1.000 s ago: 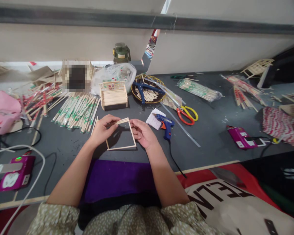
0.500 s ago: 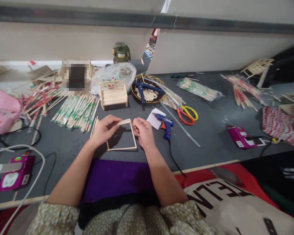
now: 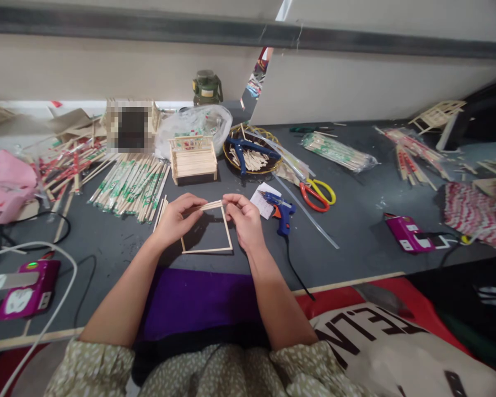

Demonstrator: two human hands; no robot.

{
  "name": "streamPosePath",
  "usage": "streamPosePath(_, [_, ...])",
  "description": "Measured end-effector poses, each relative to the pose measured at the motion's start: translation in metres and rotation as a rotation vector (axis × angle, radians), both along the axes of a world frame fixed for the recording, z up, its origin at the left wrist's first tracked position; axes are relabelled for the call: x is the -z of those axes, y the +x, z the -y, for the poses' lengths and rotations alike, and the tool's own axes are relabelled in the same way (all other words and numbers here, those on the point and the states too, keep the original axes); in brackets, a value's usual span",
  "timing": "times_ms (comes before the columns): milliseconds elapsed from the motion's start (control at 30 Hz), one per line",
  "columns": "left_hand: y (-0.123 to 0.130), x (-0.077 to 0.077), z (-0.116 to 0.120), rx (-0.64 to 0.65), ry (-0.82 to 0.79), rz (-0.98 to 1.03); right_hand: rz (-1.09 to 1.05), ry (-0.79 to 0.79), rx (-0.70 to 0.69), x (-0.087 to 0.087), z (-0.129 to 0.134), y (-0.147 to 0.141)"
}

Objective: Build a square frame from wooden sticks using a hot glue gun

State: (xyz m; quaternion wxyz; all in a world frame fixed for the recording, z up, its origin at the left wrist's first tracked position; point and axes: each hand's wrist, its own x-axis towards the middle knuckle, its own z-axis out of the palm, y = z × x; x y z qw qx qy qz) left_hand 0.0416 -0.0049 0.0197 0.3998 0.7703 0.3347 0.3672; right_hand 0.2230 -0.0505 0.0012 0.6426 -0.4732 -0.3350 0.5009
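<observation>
A four-sided frame of thin wooden sticks (image 3: 209, 251) is held over the table in front of me. My left hand (image 3: 177, 218) grips its upper left part, thumb and fingers closed along the top sticks. At the upper right corner, the fingertips of my right hand (image 3: 246, 220) pinch the end of the frame. Two or more sticks lie together along the top side. Just right of that hand rests a blue glue gun (image 3: 281, 212) beside a white paper (image 3: 260, 198). Behind the frame stands a small bench made of sticks (image 3: 194, 160).
Packed chopsticks (image 3: 128, 187) spread out at the left. A basket (image 3: 258, 170) holds blue pliers (image 3: 240, 154) and short stick pieces. Scissors (image 3: 318, 194) with red and yellow handles lie to the right. Purple power boxes (image 3: 27, 292) with cables sit on both sides.
My right hand's fingers have shifted slightly up and left onto the frame's top corner. My left hand and the frame stay nearly in place.
</observation>
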Motion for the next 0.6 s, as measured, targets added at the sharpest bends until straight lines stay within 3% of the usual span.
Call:
streamPosePath(367, [-0.0004,0.0015,-0.0001,0.000,-0.001,0.020,-0.014,-0.106,-0.108,-0.0062,0.0017,0.0024])
streamPosePath(600, [-0.0011,0.0020,-0.0004,-0.001,-0.001,0.024,0.010,-0.125,-0.021,-0.0002,0.0017,0.0011])
